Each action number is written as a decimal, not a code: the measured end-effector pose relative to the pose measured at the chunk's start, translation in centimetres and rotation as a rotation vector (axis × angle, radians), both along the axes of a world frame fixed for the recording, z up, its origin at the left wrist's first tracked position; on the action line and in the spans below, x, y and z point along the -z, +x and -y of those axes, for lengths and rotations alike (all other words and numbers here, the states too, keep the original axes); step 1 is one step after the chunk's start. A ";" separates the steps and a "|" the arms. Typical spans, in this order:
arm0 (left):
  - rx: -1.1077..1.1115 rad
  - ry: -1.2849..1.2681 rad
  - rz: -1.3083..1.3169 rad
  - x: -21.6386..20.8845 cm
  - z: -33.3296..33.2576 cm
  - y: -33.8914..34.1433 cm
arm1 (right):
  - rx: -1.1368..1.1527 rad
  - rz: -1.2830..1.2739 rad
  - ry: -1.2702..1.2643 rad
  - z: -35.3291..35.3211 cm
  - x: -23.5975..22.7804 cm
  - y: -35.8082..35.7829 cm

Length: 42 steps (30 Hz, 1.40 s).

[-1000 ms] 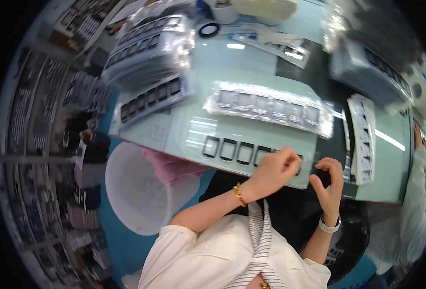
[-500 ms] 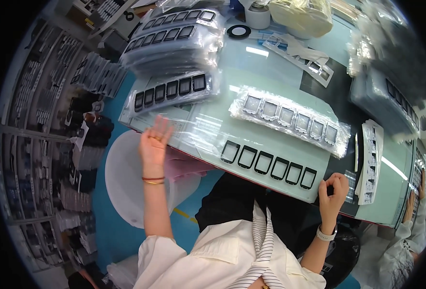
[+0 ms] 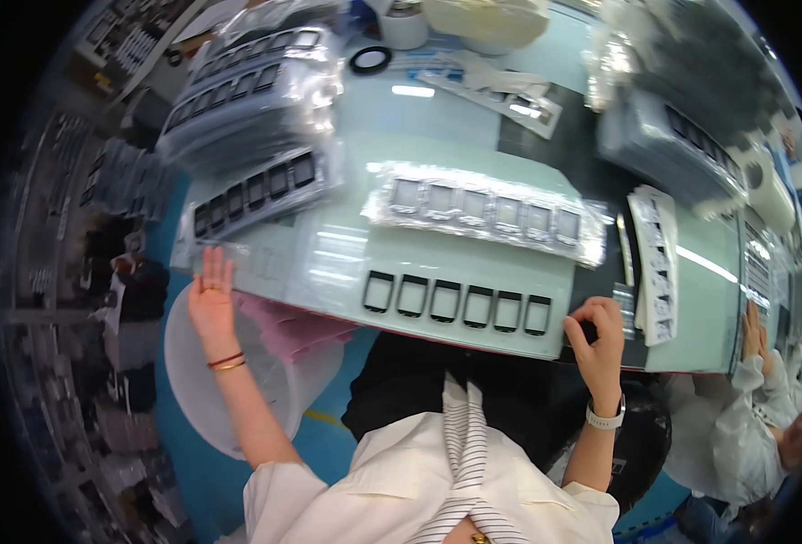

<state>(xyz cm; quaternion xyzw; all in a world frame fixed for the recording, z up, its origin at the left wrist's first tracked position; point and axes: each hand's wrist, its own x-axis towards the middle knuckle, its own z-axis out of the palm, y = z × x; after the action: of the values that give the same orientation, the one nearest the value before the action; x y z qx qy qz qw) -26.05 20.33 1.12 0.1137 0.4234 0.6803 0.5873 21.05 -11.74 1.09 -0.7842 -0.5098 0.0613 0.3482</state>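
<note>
Your left hand (image 3: 211, 304) is spread open; your right hand (image 3: 600, 337) curls, its grip's contents unclear. At its nine o'clock, black frames (image 3: 444, 318) line the tabletop (image 3: 401, 127): likely light, stiff, brittle; pinch outer rims.

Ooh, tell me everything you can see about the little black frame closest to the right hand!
The black frame is a small rectangle with a dark border, thicker along its near edge, around a pale middle. It might be plastic or glass, but I can't be sure. It lies flat on the pale green tabletop, at the right end of a line with five similar frames. The right hand is beside it, not touching.
</note>
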 end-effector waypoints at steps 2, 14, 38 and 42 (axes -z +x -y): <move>-0.009 0.026 -0.052 1.2 -0.2 -2.2 | 0.046 -0.186 0.001 0.4 -0.9 1.4; -0.236 0.405 -0.519 -2.6 2.0 -4.8 | 0.520 0.377 -0.017 3.8 0.6 10.3; 1.472 0.532 -0.679 -6.5 15.6 18.2 | -0.397 0.004 0.165 -1.8 -8.3 -7.4; 1.341 0.829 -0.908 -6.0 16.1 18.3 | -0.382 -0.297 0.109 -2.0 -7.2 -6.9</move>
<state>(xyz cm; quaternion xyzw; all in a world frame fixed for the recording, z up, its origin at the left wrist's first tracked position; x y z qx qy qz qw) -7.74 4.25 7.15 0.7952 0.1806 0.1836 0.5489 14.19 -9.73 8.25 -0.6362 -0.5946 0.2127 0.4432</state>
